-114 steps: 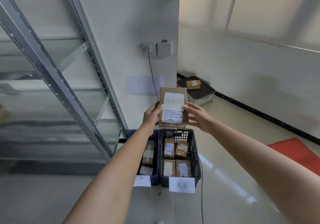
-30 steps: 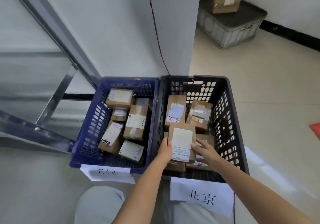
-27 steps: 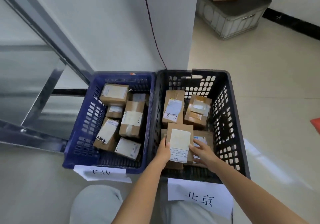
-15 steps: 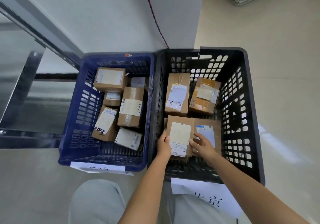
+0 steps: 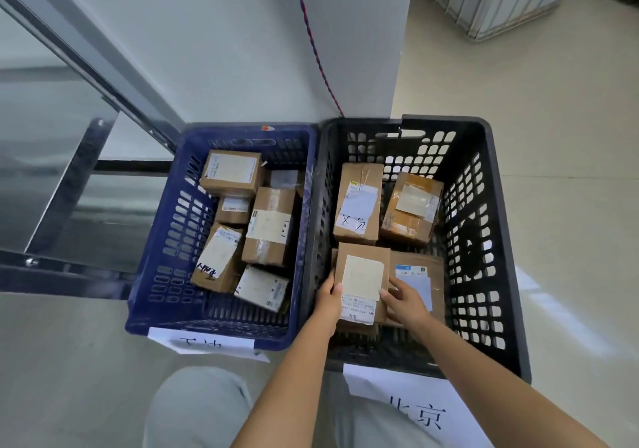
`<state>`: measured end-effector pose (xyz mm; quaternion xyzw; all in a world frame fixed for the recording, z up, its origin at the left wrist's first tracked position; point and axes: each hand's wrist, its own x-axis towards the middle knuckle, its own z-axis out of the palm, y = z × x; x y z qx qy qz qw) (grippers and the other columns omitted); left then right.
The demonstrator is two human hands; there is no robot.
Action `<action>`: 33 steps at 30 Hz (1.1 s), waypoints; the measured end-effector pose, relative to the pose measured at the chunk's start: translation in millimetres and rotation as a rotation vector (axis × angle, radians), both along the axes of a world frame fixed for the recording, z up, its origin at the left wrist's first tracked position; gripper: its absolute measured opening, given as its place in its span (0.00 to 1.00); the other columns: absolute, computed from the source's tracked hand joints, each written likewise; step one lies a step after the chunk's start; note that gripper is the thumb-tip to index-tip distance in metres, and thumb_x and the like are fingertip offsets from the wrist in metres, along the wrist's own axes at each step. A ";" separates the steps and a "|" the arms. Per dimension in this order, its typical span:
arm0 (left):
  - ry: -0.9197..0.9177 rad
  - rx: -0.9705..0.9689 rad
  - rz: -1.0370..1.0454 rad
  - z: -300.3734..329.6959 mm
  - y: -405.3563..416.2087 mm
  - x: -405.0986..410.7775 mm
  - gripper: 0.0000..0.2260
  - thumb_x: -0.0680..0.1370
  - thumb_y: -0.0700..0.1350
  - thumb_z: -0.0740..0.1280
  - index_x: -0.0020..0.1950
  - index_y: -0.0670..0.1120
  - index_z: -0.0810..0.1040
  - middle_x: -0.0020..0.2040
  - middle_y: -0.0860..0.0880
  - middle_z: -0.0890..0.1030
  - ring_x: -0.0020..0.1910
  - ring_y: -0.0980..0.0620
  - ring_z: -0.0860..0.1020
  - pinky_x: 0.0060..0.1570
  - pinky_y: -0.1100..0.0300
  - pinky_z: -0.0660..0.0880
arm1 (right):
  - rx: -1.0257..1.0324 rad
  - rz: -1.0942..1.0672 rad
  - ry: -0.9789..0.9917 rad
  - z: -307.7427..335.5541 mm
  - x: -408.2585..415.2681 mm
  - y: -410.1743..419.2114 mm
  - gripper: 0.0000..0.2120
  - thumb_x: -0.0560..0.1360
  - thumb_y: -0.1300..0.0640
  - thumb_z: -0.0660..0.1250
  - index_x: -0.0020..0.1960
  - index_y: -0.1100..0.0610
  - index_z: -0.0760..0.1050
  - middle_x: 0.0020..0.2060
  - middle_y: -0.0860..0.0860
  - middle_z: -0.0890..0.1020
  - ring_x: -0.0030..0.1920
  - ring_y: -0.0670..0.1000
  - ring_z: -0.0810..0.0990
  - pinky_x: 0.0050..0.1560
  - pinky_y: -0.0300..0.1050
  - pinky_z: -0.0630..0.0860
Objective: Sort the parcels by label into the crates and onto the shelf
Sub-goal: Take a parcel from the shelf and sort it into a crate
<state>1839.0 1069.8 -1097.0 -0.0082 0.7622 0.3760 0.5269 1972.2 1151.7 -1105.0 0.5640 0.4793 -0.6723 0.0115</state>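
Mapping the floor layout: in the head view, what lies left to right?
Metal shelf frame → blue crate → black crate; the grey lidded bin sits far right, at the back.

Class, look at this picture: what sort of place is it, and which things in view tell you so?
Probably a parcel sorting room or small warehouse. A blue crate and a black crate hold labelled cardboard parcels, the black one carries a paper destination sign, and metal shelving stands beside them.

Cardboard parcel [image 5: 361,285], plastic crate [image 5: 484,240].
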 end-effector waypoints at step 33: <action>1.574 0.107 -0.543 249.5 0.9 -75.5 0.35 0.81 0.63 0.51 0.81 0.47 0.41 0.81 0.49 0.41 0.79 0.52 0.40 0.77 0.47 0.39 | 1.496 0.498 -0.250 230.8 -76.9 44.8 0.38 0.75 0.27 0.38 0.80 0.42 0.41 0.80 0.51 0.45 0.79 0.55 0.40 0.77 0.62 0.40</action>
